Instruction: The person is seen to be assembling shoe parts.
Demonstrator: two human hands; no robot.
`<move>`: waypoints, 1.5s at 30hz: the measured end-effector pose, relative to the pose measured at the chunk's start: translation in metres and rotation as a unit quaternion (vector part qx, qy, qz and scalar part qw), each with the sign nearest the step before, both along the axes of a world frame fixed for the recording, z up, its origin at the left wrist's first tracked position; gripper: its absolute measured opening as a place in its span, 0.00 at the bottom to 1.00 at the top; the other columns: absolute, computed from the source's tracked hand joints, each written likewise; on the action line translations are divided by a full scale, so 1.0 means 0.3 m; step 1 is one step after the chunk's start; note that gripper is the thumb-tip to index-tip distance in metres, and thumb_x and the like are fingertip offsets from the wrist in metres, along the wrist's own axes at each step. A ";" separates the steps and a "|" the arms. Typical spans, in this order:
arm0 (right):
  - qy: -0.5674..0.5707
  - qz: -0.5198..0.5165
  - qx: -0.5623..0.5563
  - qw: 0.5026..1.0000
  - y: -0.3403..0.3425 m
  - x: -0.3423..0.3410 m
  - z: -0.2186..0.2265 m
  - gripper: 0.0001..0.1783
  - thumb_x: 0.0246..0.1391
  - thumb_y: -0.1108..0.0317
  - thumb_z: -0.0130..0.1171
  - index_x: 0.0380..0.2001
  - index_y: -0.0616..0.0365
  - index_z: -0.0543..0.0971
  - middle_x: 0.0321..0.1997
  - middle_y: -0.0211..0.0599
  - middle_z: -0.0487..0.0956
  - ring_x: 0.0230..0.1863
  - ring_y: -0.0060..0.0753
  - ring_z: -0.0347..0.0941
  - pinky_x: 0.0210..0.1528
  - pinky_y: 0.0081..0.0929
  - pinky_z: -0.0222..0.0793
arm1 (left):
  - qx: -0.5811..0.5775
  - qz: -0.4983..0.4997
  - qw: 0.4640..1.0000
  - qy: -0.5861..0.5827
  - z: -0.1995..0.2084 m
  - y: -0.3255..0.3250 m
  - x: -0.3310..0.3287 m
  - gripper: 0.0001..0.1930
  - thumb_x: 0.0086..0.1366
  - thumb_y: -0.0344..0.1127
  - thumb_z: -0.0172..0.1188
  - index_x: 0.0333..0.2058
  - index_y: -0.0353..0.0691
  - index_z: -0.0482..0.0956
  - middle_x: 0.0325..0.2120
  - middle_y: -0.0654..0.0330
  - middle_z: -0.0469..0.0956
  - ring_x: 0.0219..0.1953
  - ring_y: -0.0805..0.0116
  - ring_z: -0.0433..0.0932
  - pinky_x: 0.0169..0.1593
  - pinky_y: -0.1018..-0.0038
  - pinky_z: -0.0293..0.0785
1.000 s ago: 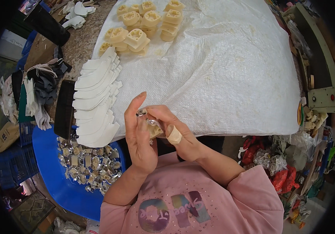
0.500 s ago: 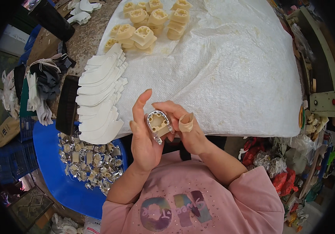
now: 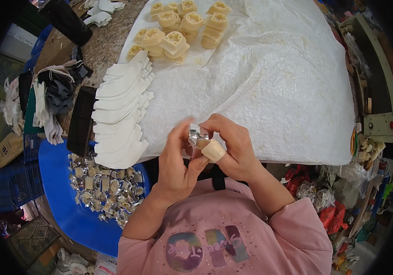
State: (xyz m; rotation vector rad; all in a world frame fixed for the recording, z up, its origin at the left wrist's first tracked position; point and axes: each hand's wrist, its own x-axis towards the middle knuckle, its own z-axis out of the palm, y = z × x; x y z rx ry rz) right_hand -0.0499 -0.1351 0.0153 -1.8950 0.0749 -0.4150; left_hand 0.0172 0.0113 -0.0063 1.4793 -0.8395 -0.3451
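Note:
Between my hands, just past the near edge of the covered table, a shiny silver U-shaped piece is tilted up. My left hand closes on its left side, its fingertips smeared by motion. From the other side my right hand grips it with bent fingers. A beige cover wraps the right thumb. The piece's inner side is hidden here. Left of my hands lies an overlapping row of white curved flat pieces. Stacked cream moulded blocks stand at the far left of the table cover.
White woven sheeting covers the table. Below left, a blue tub contains many silver-and-cream pieces. A dark tray stands beside the white pieces, with gloves farther left. A metal machine frame borders the right side.
The silver piece has been turned from its open face showing to a tilted side view and raised slightly. My left fingers have closed in around it, and my right hand has shifted right.

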 end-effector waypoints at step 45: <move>0.044 0.027 0.329 0.943 0.067 -0.007 -0.081 0.16 0.63 0.66 0.40 0.47 0.64 0.71 0.46 0.38 0.76 0.47 0.27 0.72 0.43 0.26 0.70 | 0.076 0.225 0.933 -0.270 -0.003 -0.056 -0.022 0.27 0.39 0.26 0.73 0.37 0.31 0.66 0.24 0.56 0.70 0.22 0.71 0.71 0.25 0.78 0.69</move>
